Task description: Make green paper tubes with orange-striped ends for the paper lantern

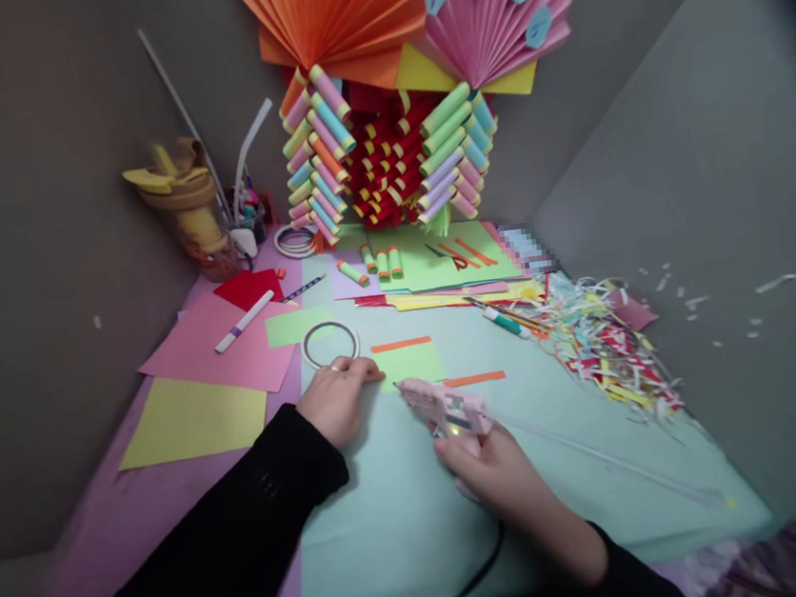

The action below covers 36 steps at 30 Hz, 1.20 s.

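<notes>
A pale pink glue gun point(450, 409) is gripped in my right hand point(493, 470), its nozzle at the lower edge of a small light-green paper point(412, 364). An orange strip point(400, 344) runs along that paper's top edge. Another orange strip point(477, 379) lies just right of the gun's front. My left hand point(341, 396) rests on the table with its fingertips at the paper's left edge; whether they pinch anything is too small to tell. Just behind that hand is a white tape ring point(327, 326).
Paper scraps point(615, 341) are heaped at the right. Small green rolls point(384, 264) and stacked coloured sheets point(424, 272) lie at the back, below hanging paper fans point(343, 8). Pink point(230, 341) and yellow point(192, 418) sheets and a marker point(244, 322) are at the left.
</notes>
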Each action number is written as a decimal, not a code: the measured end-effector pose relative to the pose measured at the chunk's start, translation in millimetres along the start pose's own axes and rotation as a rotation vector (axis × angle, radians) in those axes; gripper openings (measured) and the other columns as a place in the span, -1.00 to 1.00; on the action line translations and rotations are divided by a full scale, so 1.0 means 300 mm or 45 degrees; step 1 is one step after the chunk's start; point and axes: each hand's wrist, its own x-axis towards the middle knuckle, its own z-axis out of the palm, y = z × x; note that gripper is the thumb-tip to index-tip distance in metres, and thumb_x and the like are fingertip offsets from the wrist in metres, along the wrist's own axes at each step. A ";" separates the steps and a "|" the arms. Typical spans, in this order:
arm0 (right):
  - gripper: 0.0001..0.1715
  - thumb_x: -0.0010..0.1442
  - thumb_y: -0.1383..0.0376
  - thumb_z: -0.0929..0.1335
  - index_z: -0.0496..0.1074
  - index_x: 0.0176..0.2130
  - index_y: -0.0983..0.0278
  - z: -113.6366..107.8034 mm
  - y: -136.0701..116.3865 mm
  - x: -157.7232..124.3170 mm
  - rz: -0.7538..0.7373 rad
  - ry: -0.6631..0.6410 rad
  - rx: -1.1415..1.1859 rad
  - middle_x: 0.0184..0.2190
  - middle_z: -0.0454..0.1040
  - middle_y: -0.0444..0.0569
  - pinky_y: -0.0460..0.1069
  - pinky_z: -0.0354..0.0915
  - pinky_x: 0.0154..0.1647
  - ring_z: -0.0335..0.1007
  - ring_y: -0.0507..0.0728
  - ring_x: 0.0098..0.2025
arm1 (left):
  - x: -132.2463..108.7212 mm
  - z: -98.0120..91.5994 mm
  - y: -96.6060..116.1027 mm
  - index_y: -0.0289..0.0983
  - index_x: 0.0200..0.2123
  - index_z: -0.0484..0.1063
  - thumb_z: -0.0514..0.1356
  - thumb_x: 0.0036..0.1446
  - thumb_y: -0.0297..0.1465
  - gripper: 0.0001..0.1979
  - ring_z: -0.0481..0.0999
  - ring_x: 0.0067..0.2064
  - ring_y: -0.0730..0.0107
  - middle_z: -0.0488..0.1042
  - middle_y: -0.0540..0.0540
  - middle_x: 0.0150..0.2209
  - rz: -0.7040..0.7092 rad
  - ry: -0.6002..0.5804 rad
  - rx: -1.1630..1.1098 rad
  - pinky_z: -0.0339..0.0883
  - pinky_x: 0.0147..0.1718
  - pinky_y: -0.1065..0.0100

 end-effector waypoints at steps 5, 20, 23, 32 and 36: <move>-0.58 0.09 0.27 0.28 0.46 -0.04 0.24 -0.004 -0.013 0.032 -0.018 -0.131 -0.093 -0.11 0.52 0.03 0.14 0.28 0.04 0.41 0.24 -0.06 | 0.001 0.008 -0.010 -0.24 -0.09 0.26 0.02 -0.18 -0.72 -0.47 0.39 0.00 0.15 0.49 -0.11 -0.09 -0.001 -0.010 -0.017 0.27 -0.06 0.19; -0.49 0.08 0.33 0.27 0.42 0.04 0.24 0.015 -0.006 0.057 -0.038 -0.137 0.005 -0.12 0.53 -0.01 0.11 0.31 -0.02 0.43 0.22 -0.09 | -0.010 0.001 0.007 -0.25 -0.10 0.27 0.02 0.00 -0.66 -0.62 0.39 0.00 0.15 0.48 -0.14 -0.09 -0.019 -0.005 -0.097 0.27 -0.04 0.15; -0.50 0.09 0.32 0.27 0.43 0.04 0.25 0.013 -0.008 0.055 -0.004 -0.155 -0.015 -0.21 0.55 -0.02 0.07 0.35 -0.12 0.45 0.20 -0.18 | -0.009 0.001 0.008 -0.24 -0.10 0.28 0.02 -0.01 -0.67 -0.61 0.39 -0.01 0.16 0.49 -0.13 -0.10 -0.013 -0.001 -0.094 0.28 -0.05 0.16; -0.53 0.08 0.31 0.26 0.45 0.00 0.25 0.013 -0.015 0.056 0.007 -0.156 -0.036 -0.21 0.55 -0.03 0.05 0.34 -0.12 0.44 0.19 -0.17 | -0.010 -0.003 0.009 -0.26 -0.09 0.28 0.03 -0.03 -0.67 -0.59 0.40 0.00 0.15 0.47 -0.16 -0.10 -0.029 -0.023 -0.088 0.27 -0.04 0.15; -0.57 0.07 0.31 0.27 0.48 -0.05 0.26 0.013 -0.014 0.055 0.026 -0.149 -0.051 -0.29 0.56 -0.04 0.03 0.35 -0.19 0.45 0.18 -0.26 | -0.008 -0.001 0.010 -0.25 -0.10 0.28 0.02 -0.04 -0.69 -0.58 0.39 0.01 0.15 0.49 -0.15 -0.10 -0.014 -0.014 -0.096 0.26 -0.04 0.15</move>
